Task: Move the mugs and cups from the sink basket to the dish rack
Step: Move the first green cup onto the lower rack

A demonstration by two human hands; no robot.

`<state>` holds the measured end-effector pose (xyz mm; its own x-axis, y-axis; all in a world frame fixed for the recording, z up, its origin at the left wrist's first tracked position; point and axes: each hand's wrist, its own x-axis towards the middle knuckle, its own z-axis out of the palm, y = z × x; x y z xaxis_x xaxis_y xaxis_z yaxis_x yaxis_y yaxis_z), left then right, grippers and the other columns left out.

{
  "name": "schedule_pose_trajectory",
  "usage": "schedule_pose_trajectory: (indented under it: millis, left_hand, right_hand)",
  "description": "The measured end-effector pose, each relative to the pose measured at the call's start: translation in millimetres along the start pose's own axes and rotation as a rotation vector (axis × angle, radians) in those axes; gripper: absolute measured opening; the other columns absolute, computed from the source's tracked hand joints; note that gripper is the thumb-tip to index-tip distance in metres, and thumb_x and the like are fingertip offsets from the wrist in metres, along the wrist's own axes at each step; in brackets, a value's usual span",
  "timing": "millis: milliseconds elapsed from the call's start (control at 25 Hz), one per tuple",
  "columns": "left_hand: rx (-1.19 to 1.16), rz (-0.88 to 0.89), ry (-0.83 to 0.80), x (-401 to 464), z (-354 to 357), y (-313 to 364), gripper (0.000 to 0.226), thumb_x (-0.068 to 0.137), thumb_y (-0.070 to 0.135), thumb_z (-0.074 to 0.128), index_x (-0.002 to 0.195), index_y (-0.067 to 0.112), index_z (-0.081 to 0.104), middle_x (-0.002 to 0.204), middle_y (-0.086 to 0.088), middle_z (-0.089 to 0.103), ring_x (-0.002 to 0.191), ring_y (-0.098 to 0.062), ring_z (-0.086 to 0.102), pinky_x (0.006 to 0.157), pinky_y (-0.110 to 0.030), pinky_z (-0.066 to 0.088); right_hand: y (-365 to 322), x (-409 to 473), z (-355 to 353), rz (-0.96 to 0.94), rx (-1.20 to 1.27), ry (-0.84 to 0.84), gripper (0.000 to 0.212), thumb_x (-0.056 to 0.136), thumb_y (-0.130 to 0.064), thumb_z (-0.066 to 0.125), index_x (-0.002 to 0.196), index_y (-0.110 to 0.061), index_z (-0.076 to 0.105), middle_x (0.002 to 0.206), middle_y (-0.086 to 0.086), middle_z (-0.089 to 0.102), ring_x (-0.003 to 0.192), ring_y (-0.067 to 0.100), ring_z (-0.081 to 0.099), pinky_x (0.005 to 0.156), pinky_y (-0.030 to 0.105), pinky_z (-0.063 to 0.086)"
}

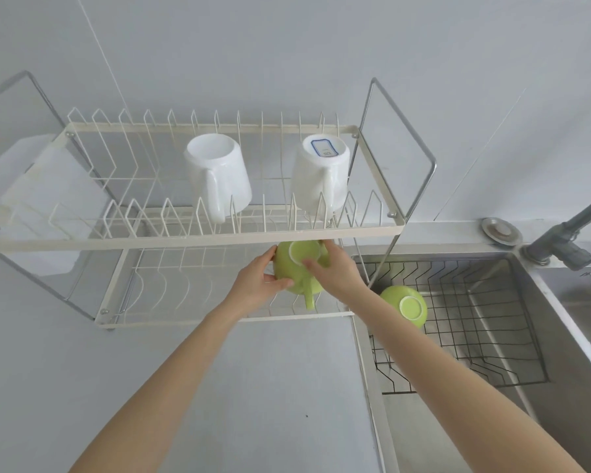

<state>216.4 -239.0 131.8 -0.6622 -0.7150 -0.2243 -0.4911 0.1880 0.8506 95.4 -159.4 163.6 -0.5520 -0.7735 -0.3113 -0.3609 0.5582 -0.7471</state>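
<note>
Rack (191, 237): two white mugs (219, 175) inverted on top tier, done. Basket (464, 336): one green cup (405, 307) left. Lower tier: green mug (296, 271), inverted, in grip of left hand (256, 285) and right hand (338, 273), nearly placed.

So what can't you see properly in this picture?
- Head view: the held green cup's top edge, behind the dish rack's upper rail; its sides under both hands, left and right.
- The other green cup's handle, out of sight.
- The faucet, cut off at the right edge.
</note>
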Motion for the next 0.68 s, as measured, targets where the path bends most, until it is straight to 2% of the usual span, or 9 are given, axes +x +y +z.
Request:
schedule_pose_trajectory:
  millis: [80, 160, 240, 400, 440, 520, 560, 600, 680]
  left_hand:
    - [-0.027, 0.01, 0.007, 8, 2, -4, 0.067, 0.08, 0.012, 0.067, 0.138, 0.02, 0.034, 0.138, -0.002, 0.048, 0.095, -0.021, 0.063, 0.066, -0.008, 0.038]
    - [-0.026, 0.005, 0.007, 15, 5, -6, 0.067, 0.081, 0.012, 0.066, 0.138, 0.019, 0.033, 0.137, -0.003, 0.048, 0.095, -0.02, 0.06, 0.063, -0.005, 0.038]
    - [0.007, 0.005, -0.001, 17, 10, -6, 0.069, 0.083, 0.014, 0.063, 0.141, 0.018, 0.026, 0.14, -0.005, 0.044, 0.097, -0.02, 0.055, 0.073, -0.01, 0.035]
    - [0.058, 0.012, 0.011, 15, 22, -3, 0.074, 0.082, 0.012, 0.064, 0.142, 0.013, 0.022, 0.137, -0.011, 0.043, 0.104, -0.021, 0.049, 0.077, -0.015, 0.036]
    - [0.07, 0.015, 0.015, 15, 25, -4, 0.077, 0.08, 0.013, 0.066, 0.142, 0.012, 0.021, 0.138, -0.012, 0.043, 0.111, -0.025, 0.049, 0.085, -0.02, 0.039]
    - [0.091, 0.01, 0.022, 15, 31, -8, 0.084, 0.077, 0.016, 0.069, 0.143, 0.009, 0.018, 0.139, -0.015, 0.041, 0.124, -0.033, 0.042, 0.104, -0.038, 0.037]
    - [0.1, 0.003, 0.029, 15, 34, -9, 0.085, 0.077, 0.017, 0.07, 0.143, 0.007, 0.017, 0.139, -0.015, 0.041, 0.127, -0.034, 0.038, 0.108, -0.042, 0.033]
    - [0.11, -0.008, 0.04, 13, 37, -10, 0.084, 0.077, 0.018, 0.069, 0.143, 0.007, 0.018, 0.139, -0.013, 0.041, 0.128, -0.033, 0.034, 0.11, -0.041, 0.03]
    - [0.138, -0.032, 0.055, 10, 40, -11, 0.079, 0.078, 0.023, 0.068, 0.141, 0.007, 0.022, 0.138, -0.01, 0.042, 0.127, -0.031, 0.027, 0.107, -0.034, 0.026]
  right_hand:
    - [2, 8, 0, 0.037, 0.009, -0.007, 0.045, 0.093, -0.024, 0.049, 0.135, -0.012, 0.038, 0.131, 0.016, 0.051, 0.116, 0.031, 0.049, 0.083, 0.027, 0.034]
    - [6, 14, 1, 0.056, 0.007, -0.005, 0.043, 0.095, -0.023, 0.045, 0.135, -0.012, 0.038, 0.127, 0.017, 0.053, 0.104, 0.029, 0.051, 0.078, 0.027, 0.032]
    - [11, 16, 3, 0.059, -0.004, 0.007, 0.04, 0.096, -0.023, 0.041, 0.135, -0.012, 0.037, 0.123, 0.018, 0.055, 0.091, 0.024, 0.046, 0.076, 0.028, 0.032]
    - [18, 19, 7, 0.055, -0.015, 0.012, 0.04, 0.096, -0.025, 0.039, 0.134, -0.012, 0.037, 0.1, 0.01, 0.048, 0.086, 0.02, 0.044, 0.074, 0.028, 0.031]
    - [18, 19, 7, 0.052, -0.021, 0.01, 0.042, 0.097, -0.025, 0.039, 0.136, -0.012, 0.035, 0.1, 0.009, 0.047, 0.087, 0.02, 0.043, 0.074, 0.028, 0.031]
    - [18, 19, 7, 0.049, -0.04, 0.004, 0.048, 0.097, -0.026, 0.037, 0.142, -0.013, 0.027, 0.109, 0.013, 0.049, 0.09, 0.021, 0.046, 0.075, 0.028, 0.032]
    - [17, 18, 7, 0.05, -0.052, 0.0, 0.051, 0.098, -0.026, 0.036, 0.145, -0.015, 0.022, 0.121, 0.016, 0.049, 0.096, 0.025, 0.049, 0.077, 0.028, 0.033]
    - [17, 17, 6, 0.052, -0.068, -0.005, 0.053, 0.098, -0.026, 0.035, 0.147, -0.016, 0.018, 0.135, 0.016, 0.044, 0.107, 0.029, 0.051, 0.082, 0.03, 0.036]
    - [17, 15, 6, 0.049, -0.097, -0.02, 0.056, 0.098, -0.027, 0.035, 0.149, -0.018, 0.013, 0.15, 0.015, 0.03, 0.125, 0.031, 0.045, 0.097, 0.034, 0.038]
